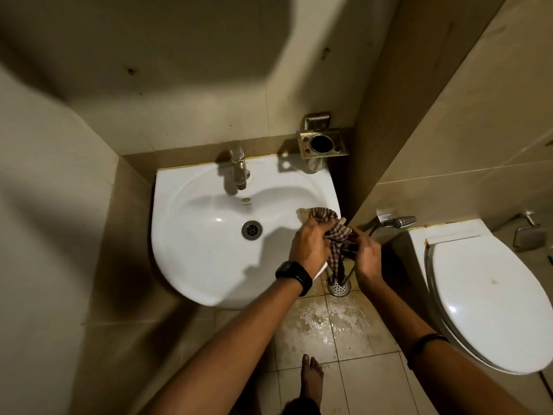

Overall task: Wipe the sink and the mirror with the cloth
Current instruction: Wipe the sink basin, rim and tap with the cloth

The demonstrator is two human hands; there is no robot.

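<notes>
Brown checked cloth (334, 232) between both hands (309, 244) (370, 255)

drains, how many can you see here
2. The sink drain sits mid-basin; the floor drain lies right of the sink, partly behind the hanging cloth. Others may be hidden.

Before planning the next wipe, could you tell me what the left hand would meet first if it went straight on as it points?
Past the brown checked cloth it grips, the left hand would probably meet the corner of the beige tiled wall beside the white ceramic sink; depth is unclear.
</notes>
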